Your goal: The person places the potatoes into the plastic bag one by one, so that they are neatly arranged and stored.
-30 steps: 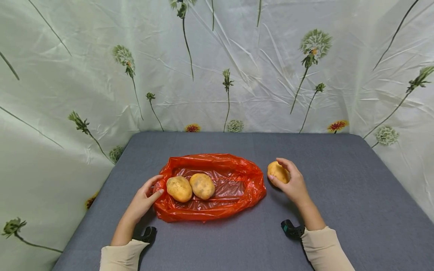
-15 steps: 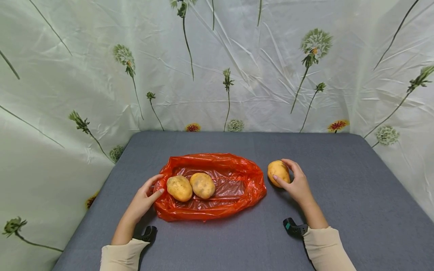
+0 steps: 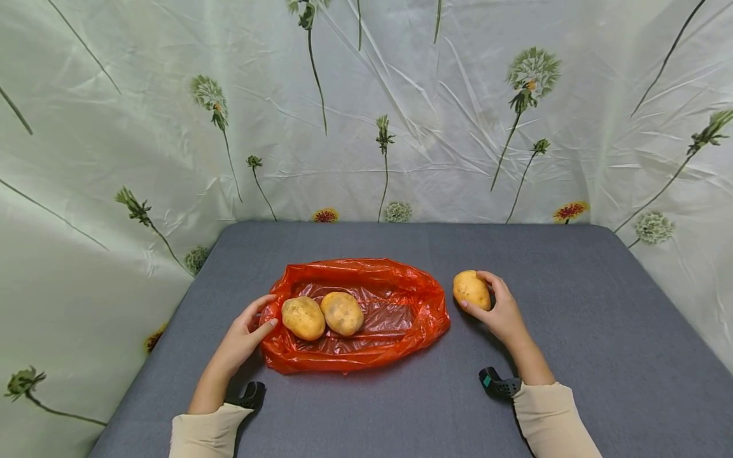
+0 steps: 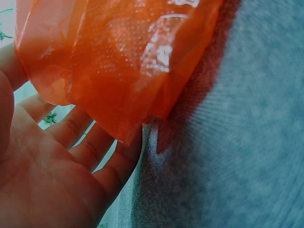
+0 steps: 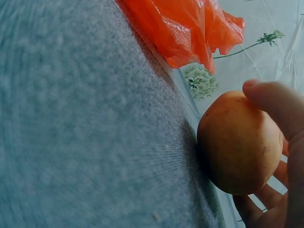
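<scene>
An open red plastic bag (image 3: pixel 355 364) lies on the table with its rim folded outward, two yellow potatoes (image 3: pixel 302 319) side by side in its left half. At the bag's left end my left hand (image 3: pixel 242 340) rests its spread fingers and thumb against the outside; the left wrist view shows the fingers (image 4: pixel 71 126) partly behind the thin film, the palm away from it. Right of the bag, my right hand (image 3: pixel 505 315) holds a third potato (image 3: pixel 471 289) between thumb and fingers. In the right wrist view this potato (image 5: pixel 237 142) is close against the cloth.
Grey cloth covers the table (image 3: pixel 366 413). Behind and to both sides hangs a pale curtain (image 3: pixel 355 95) printed with flowers. A black wrist device (image 3: pixel 497 384) juts out from the right sleeve, another (image 3: pixel 251 395) from the left.
My right hand has drawn slightly right, its fingers now at the potato's right side, so more of the potato shows. The left hand, the bag and the two potatoes in it stay put.
</scene>
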Tool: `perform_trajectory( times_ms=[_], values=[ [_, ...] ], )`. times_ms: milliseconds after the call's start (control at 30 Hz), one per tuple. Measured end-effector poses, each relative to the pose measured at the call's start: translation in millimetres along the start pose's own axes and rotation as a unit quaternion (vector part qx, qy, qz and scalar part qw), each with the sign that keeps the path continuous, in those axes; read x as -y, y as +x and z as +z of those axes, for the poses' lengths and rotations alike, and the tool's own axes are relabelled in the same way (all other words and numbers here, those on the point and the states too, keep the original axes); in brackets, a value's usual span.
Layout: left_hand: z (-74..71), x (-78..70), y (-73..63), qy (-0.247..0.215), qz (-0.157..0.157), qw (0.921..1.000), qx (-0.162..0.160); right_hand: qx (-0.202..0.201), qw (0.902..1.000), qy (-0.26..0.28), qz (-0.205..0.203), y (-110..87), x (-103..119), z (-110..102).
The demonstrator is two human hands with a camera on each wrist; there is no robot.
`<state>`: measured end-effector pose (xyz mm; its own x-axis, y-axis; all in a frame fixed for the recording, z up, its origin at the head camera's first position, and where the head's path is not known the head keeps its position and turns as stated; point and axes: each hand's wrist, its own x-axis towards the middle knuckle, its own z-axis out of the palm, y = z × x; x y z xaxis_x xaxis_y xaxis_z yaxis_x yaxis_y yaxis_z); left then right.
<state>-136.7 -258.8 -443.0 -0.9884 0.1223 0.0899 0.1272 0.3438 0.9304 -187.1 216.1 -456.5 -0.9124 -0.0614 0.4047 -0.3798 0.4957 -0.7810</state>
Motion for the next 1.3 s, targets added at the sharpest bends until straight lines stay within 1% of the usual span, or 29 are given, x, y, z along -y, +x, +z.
perform_trajectory(
  times_ms=[100, 267, 467, 633, 900, 1300],
  values=[
    [0.3, -0.2, 0.1, 0.004, -0.001, 1.0, 0.0, 0.001, 1.0, -0.006, 0.003, 0.1, -1.5, 0.1],
    [0.8, -0.7, 0.4, 0.004, 0.0, 1.0, -0.001, 0.007, 0.9996, -0.02, 0.02, -0.1, -3.6, 0.0],
    [1.1, -0.5, 0.5, -0.001, 0.005, 1.0, 0.0, 0.013, 0.9986, -0.019, 0.047, -0.4, -2.9, 0.2],
    [0.9, -0.7, 0.3, 0.005, 0.003, 1.0, 0.0, 0.014, 0.9982, -0.02, 0.055, -0.8, -2.7, 0.5],
    [0.4, -1.7, -0.3, 0.006, 0.002, 1.0, -0.001, 0.012, 0.9984, -0.026, 0.048, -0.7, -2.4, 0.7],
    [0.2, -2.0, 0.2, 0.008, -0.001, 1.0, -0.001, -0.016, 0.9993, -0.022, 0.027, 0.2, 2.5, -0.5]
  ],
)
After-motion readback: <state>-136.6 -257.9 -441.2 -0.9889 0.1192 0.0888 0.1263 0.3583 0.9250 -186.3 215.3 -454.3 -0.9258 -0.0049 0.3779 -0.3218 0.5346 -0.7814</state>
